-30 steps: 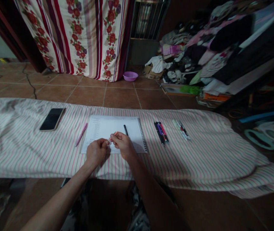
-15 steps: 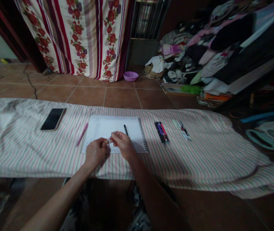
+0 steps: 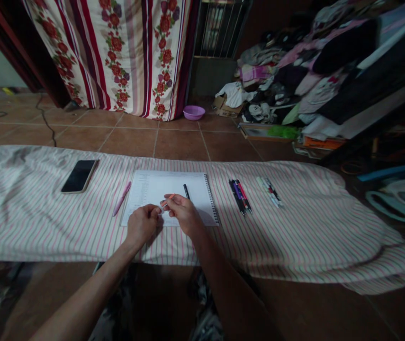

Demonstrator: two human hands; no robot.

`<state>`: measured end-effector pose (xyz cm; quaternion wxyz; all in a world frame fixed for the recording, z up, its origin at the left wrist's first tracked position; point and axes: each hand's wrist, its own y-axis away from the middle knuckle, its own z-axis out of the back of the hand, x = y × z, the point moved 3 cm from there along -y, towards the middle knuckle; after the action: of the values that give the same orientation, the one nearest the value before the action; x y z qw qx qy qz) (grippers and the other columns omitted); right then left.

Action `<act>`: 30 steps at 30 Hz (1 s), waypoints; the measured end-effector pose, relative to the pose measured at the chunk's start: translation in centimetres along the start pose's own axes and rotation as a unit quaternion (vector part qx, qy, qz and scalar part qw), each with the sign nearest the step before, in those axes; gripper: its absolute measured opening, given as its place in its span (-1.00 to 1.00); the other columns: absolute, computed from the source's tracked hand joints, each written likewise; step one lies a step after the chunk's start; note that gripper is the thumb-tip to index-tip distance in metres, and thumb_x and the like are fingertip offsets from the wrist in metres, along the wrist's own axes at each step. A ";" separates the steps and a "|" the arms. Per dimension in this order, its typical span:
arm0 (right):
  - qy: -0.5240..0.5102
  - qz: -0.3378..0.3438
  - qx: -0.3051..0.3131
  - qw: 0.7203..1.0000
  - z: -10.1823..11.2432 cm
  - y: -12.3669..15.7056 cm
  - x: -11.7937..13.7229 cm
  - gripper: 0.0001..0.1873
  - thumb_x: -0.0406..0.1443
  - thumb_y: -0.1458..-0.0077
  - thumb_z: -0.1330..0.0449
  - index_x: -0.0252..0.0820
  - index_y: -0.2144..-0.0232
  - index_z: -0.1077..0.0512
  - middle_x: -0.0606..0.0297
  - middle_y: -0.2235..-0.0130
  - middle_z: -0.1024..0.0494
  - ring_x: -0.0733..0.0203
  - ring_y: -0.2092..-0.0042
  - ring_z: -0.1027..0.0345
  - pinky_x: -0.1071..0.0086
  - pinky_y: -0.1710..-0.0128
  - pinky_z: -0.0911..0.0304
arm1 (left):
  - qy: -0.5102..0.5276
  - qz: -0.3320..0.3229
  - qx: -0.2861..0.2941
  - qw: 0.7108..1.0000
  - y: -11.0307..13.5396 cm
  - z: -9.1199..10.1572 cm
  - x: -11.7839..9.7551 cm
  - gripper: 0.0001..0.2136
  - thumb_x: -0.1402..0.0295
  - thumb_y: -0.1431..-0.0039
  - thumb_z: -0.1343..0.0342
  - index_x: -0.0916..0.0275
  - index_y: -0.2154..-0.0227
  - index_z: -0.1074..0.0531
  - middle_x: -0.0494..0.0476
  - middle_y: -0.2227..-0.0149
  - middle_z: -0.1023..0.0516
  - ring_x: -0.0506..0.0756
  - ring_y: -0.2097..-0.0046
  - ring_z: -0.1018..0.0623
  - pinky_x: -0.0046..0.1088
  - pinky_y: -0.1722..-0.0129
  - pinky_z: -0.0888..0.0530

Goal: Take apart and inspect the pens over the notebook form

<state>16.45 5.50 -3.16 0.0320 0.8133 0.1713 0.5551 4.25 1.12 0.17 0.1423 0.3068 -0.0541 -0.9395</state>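
Over the lower part of a white spiral notebook (image 3: pixel 166 182), my two hands meet with their fingertips close together. My left hand (image 3: pixel 143 222) is closed in a pinch; what it holds is too small to make out. My right hand (image 3: pixel 184 213) pinches a small thin piece with a clear or metallic look and a hint of orange; its kind does not show clearly. Just beyond the right hand, a black pen barrel or cap (image 3: pixel 186 191) lies on the page. A pink pen (image 3: pixel 121 199) rests along the notebook's left side.
A smartphone (image 3: pixel 79 176) lies on the striped cloth (image 3: pixel 312 227) at left. Right of the notebook are a group of dark, purple and red pens (image 3: pixel 239 196) and several pale pens (image 3: pixel 269 192). A purple basin (image 3: pixel 193 112) and heaped clothes (image 3: pixel 287 71) are on the floor behind.
My right fingers have turned the small piece slightly, and an orange bit now shows between them. My left hand stays nearly in place.
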 end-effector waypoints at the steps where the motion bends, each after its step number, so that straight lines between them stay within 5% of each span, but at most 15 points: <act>1: 0.001 -0.001 -0.003 1.000 0.0 0.0 0.0 -0.62 -0.11 0.25 -0.32 -0.23 0.40 -0.38 0.28 0.43 -0.52 0.33 0.45 -0.34 0.49 0.58 -0.03 | -0.006 -0.003 -0.006 1.000 0.0 0.0 -0.1 -0.73 0.27 -0.20 0.07 0.20 0.29 -0.53 0.14 0.43 -0.59 0.11 0.35 -0.52 -0.44 0.39 -0.28; 7: 0.025 -0.011 -0.029 0.999 -0.1 0.0 -0.4 -0.66 -0.11 0.27 -0.32 -0.24 0.56 -0.35 0.28 0.46 -0.49 0.31 0.45 -0.34 0.49 0.60 0.01 | -0.020 -0.020 -0.019 0.999 0.3 -0.1 -0.2 -0.72 0.26 -0.21 0.09 0.19 0.29 -0.52 0.13 0.45 -0.58 0.11 0.36 -0.52 -0.43 0.39 -0.26; 15: 0.002 -0.001 0.014 1.000 -0.1 0.0 0.1 -0.69 -0.13 0.25 -0.32 -0.23 0.54 -0.36 0.32 0.47 -0.47 0.36 0.46 -0.29 0.47 0.54 -0.04 | 0.042 0.001 0.010 0.999 -0.2 -0.3 0.2 -0.75 0.29 -0.18 0.06 0.21 0.33 -0.53 0.11 0.46 -0.58 0.09 0.39 -0.52 -0.45 0.42 -0.27; 30: 0.020 -0.005 -0.027 0.999 0.0 -0.2 -0.5 -0.67 -0.14 0.29 -0.33 -0.25 0.55 -0.36 0.34 0.53 -0.44 0.37 0.50 -0.27 0.47 0.58 -0.01 | -0.095 -0.035 -0.033 0.994 0.6 -0.3 -0.4 -0.70 0.23 -0.22 0.12 0.15 0.24 -0.52 0.18 0.30 -0.61 0.18 0.25 -0.56 -0.39 0.38 -0.25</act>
<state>16.25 5.56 -3.63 0.0530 0.8002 0.1606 0.5754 4.88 0.71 0.31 0.1136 0.2131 -0.0252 -0.9701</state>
